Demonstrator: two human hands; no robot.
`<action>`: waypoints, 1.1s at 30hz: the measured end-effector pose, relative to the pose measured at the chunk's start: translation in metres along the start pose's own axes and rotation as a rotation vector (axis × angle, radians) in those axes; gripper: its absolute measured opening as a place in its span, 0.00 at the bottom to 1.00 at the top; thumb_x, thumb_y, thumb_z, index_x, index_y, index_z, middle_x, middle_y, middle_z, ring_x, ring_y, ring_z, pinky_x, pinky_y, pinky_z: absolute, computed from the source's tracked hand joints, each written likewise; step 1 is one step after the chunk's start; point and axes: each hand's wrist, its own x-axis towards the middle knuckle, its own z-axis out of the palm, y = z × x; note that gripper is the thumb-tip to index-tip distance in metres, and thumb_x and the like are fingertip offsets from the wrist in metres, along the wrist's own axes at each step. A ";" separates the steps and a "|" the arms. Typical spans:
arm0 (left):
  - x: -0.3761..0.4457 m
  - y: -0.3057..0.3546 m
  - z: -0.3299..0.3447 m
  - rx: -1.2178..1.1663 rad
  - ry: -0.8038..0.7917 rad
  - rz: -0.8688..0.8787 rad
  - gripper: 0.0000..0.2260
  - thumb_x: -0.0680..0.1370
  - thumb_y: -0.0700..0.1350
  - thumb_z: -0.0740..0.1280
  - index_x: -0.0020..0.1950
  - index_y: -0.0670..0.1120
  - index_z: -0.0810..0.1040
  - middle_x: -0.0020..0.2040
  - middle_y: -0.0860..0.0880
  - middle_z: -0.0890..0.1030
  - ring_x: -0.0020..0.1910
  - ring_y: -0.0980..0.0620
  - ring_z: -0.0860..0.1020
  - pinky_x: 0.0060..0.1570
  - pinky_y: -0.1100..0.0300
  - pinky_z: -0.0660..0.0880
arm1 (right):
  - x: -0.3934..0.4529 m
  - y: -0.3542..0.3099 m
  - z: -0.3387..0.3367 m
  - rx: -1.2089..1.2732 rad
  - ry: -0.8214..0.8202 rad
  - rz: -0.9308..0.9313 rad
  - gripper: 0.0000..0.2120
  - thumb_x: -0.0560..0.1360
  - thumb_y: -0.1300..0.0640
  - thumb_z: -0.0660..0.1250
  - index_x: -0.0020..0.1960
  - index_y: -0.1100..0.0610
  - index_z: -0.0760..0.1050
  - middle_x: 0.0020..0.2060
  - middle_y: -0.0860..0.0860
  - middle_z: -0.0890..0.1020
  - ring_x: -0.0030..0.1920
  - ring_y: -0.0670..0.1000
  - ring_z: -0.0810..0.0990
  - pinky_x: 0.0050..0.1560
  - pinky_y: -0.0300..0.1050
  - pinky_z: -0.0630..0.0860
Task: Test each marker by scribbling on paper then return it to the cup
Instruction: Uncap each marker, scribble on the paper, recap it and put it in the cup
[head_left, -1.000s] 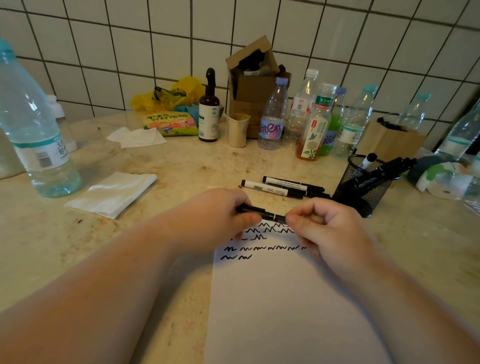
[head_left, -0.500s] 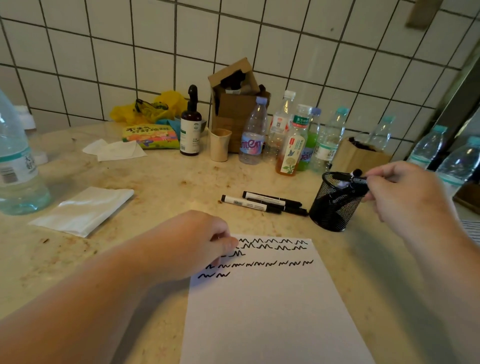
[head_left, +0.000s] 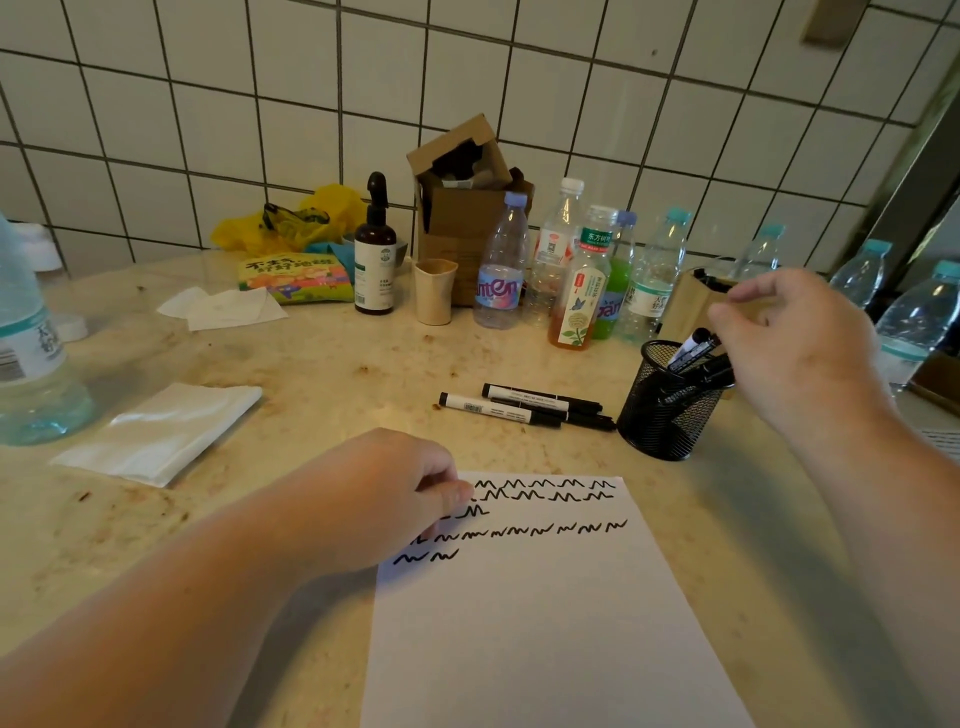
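Observation:
A white sheet of paper (head_left: 545, 623) lies in front of me with several rows of black scribbles at its top. My left hand (head_left: 384, 493) rests on its top left corner with fingers curled under, holding nothing. A black mesh cup (head_left: 665, 415) stands to the right of the sheet with several markers in it. One white-labelled marker (head_left: 688, 352) leans out of its rim. My right hand (head_left: 800, 353) hovers just above and right of the cup, fingers loosened, the thumb close to that marker's end. More capped markers (head_left: 498, 410) lie on the counter left of the cup.
Several plastic bottles (head_left: 501, 270) stand along the tiled wall behind a paper cup (head_left: 435, 291), a dark pump bottle (head_left: 375, 260) and a cardboard box (head_left: 462, 208). A folded tissue (head_left: 161, 434) and a large water bottle (head_left: 31, 364) sit at left.
My right hand carried the capped marker from above the paper to the mesh cup and let it go there. The left hand stayed on the paper's corner. The camera tilted up slightly.

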 end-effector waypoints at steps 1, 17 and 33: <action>0.000 0.000 0.000 0.002 0.001 0.000 0.13 0.79 0.60 0.61 0.42 0.55 0.80 0.37 0.62 0.83 0.30 0.60 0.78 0.33 0.64 0.72 | -0.002 -0.001 0.001 -0.021 -0.005 -0.041 0.06 0.77 0.45 0.68 0.50 0.47 0.77 0.36 0.48 0.81 0.37 0.52 0.79 0.38 0.46 0.76; 0.002 0.005 -0.001 0.075 -0.016 -0.008 0.13 0.80 0.59 0.60 0.42 0.55 0.79 0.37 0.57 0.84 0.31 0.60 0.78 0.33 0.65 0.71 | -0.026 -0.019 0.063 -0.235 -0.479 -0.290 0.08 0.81 0.56 0.65 0.57 0.52 0.81 0.50 0.48 0.82 0.46 0.47 0.79 0.44 0.41 0.72; 0.000 0.006 -0.005 0.072 -0.026 -0.006 0.12 0.80 0.59 0.60 0.46 0.55 0.80 0.39 0.56 0.82 0.37 0.59 0.79 0.40 0.60 0.78 | -0.018 -0.006 0.115 -0.654 -0.570 -0.236 0.14 0.78 0.57 0.66 0.63 0.55 0.76 0.56 0.53 0.73 0.54 0.55 0.76 0.55 0.49 0.76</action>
